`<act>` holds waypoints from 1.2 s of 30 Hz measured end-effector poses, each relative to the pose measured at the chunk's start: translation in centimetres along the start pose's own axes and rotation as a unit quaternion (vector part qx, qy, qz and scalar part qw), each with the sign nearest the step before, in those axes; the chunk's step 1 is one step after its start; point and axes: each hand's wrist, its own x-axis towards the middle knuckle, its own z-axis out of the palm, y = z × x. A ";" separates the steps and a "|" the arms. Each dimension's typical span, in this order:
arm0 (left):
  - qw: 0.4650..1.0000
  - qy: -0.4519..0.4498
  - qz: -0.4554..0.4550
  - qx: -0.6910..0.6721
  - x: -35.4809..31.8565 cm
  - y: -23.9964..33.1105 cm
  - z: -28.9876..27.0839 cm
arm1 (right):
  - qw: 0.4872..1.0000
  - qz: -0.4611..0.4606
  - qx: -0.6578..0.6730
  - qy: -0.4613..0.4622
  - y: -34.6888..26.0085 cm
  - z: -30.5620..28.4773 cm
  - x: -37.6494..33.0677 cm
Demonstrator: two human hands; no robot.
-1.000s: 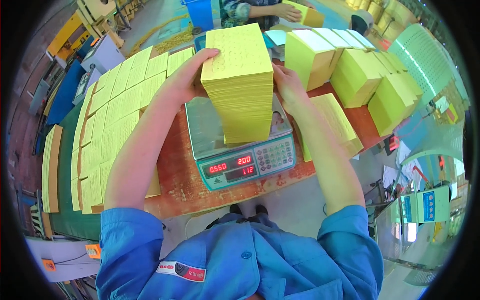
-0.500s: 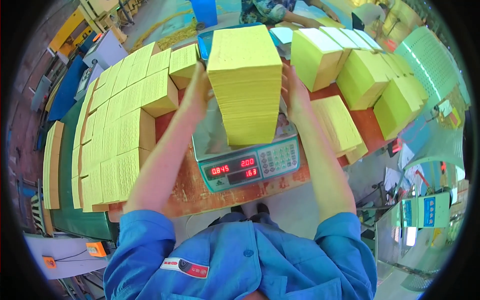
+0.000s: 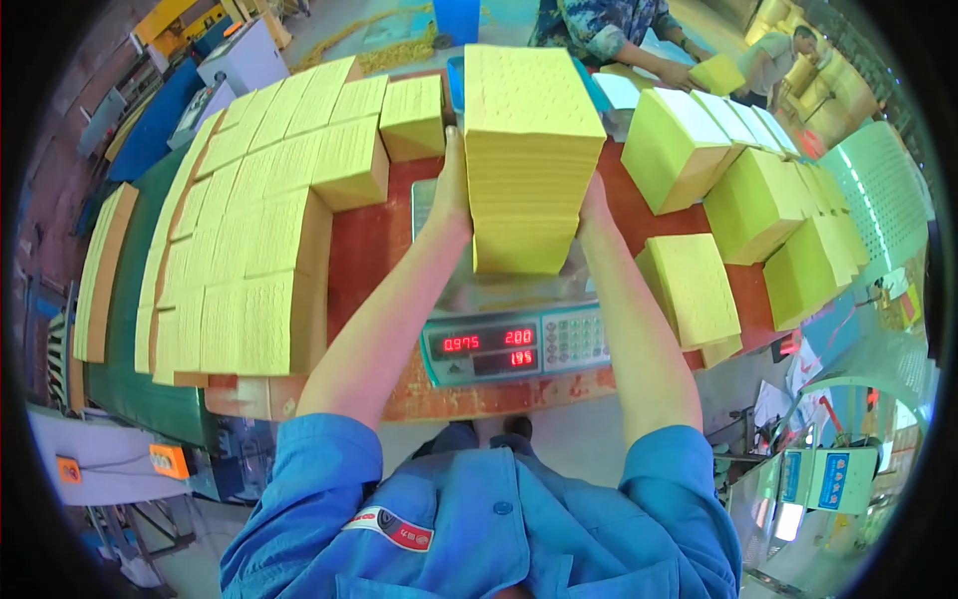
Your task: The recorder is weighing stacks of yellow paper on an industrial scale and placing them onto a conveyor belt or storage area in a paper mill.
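Honestly, that tall yellow stack (image 3: 534, 155) probably handles heavy, layers liable to slip; left hand (image 3: 455, 185) and right hand (image 3: 594, 208) squeeze opposite sides, low grip's best.

Head cam = L 1 of 2 fisheyes worn side by side on the wearer's head, aimed fwd. & steeply down, pic upright, not mirrored. Wearer's blue shirt (image 3: 504, 529) filled btm. ctr., v. near the lens; forearms (image 3: 394, 314) stretched up either side to L hand (image 3: 456, 190) & R hand (image 3: 593, 205), mid-range, above ctr. Tall yellow stack (image 3: 529, 150) sat betw. them, top & near side both seen from above. Scale (image 3: 499, 356) faced the lens w/ its panel, approx. mid-frame. Co-worker's sleeve (image 3: 599, 25) was farther off, at top edge. Wide FOV bent straight edges toward a dark round rim.
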 end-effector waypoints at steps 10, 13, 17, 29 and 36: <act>0.977 0.177 0.099 0.072 -24.7 2.0 -12.0 | 0.986 -0.060 0.000 -0.157 3.0 -14.8 -24.3; 0.947 0.311 0.077 0.035 -34.4 -1.2 -15.6 | 0.993 0.042 -0.074 -0.085 6.4 -18.8 -32.2; 0.922 0.386 0.027 0.030 -39.3 -7.4 -16.0 | 0.991 0.124 0.049 0.012 9.1 -21.5 -34.9; 0.951 0.270 0.016 0.146 -36.4 -6.0 -9.6 | 0.998 0.056 0.013 -0.026 6.9 -20.7 -33.4; 0.962 0.226 0.037 0.151 -30.7 -3.2 -6.3 | 0.994 0.087 0.058 -0.008 8.1 -17.3 -33.8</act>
